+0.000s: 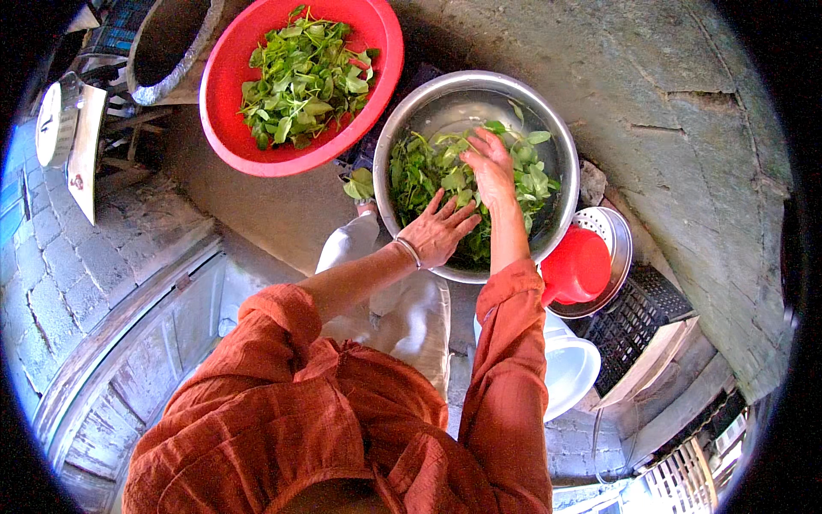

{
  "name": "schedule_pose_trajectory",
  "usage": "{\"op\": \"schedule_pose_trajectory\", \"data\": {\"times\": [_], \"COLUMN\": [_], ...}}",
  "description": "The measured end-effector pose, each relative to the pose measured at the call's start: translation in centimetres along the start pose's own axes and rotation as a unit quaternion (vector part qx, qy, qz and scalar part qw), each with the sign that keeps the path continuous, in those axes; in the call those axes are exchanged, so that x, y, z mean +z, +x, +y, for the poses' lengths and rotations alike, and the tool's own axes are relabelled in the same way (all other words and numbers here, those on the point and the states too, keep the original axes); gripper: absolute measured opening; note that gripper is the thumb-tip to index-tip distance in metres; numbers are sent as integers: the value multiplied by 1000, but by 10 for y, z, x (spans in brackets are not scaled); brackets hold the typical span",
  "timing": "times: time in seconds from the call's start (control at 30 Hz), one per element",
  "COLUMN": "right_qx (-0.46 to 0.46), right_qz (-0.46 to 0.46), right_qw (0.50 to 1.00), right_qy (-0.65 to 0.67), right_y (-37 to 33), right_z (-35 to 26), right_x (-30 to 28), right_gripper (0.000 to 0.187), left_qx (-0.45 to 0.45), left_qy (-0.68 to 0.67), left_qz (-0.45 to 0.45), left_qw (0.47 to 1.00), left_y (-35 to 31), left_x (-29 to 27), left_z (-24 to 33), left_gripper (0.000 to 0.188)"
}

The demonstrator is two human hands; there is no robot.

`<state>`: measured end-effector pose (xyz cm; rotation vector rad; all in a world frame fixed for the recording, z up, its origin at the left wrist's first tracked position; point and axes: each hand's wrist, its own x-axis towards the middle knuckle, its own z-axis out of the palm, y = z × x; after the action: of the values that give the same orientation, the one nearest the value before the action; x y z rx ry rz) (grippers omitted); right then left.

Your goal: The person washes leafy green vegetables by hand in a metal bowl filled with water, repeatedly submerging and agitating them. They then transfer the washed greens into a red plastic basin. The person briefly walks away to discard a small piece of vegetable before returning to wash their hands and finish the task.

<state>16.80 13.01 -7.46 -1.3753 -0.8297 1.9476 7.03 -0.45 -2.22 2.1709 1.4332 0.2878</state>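
A wide metal basin (565, 137) in front of me holds water and a heap of leafy greens (417, 171). My left hand (437, 230) lies over the near left part of the leaves, fingers spread, touching them. Deeper in the basin, my right hand (490, 167) is at the far side of the heap with its fingers stretched among the leaves. Neither hand is closed round a bunch. To the far left stands a red plastic basin (218, 103) with a pile of greens (304, 86) inside.
Right of the metal basin, a red plastic scoop (579, 264) rests on a metal colander (623, 240). A black plastic crate (634, 308) and a white bucket (569, 373) stand nearby. A stone wall (668, 128) runs along the right. A wooden door (128, 368) is at the left.
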Motion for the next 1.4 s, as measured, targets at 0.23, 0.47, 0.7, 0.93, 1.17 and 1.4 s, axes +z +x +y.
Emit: {"op": "schedule_pose_trajectory", "data": {"times": [0.23, 0.47, 0.7, 0.93, 1.17, 1.4], "right_qx": [-2, 16, -22, -60, -355, -220], "right_qz": [4, -22, -5, -32, -78, 169], "right_qw": [985, 974, 990, 980, 701, 803], "right_qy": [173, 227, 141, -187, -614, -527], "right_y": [-3, -9, 2, -6, -29, 2], "right_z": [1, -8, 12, 19, 2, -7], "right_x": [5, 10, 6, 22, 63, 29], "right_gripper": [49, 50, 39, 39, 38, 27], "left_qx": [2, 0, -2, 3, 19, 28], "left_qy": [1, -2, 1, -2, -24, -26], "left_qz": [-5, -4, -5, -21, -18, 21], "left_qw": [1000, 1000, 1000, 1000, 999, 999], "left_y": [1, 1, 2, 2, -4, -1], "left_x": [0, -1, -2, -1, 16, 0], "left_z": [0, 0, 1, 1, -7, -3], "left_gripper": [58, 59, 56, 49, 40, 49]}}
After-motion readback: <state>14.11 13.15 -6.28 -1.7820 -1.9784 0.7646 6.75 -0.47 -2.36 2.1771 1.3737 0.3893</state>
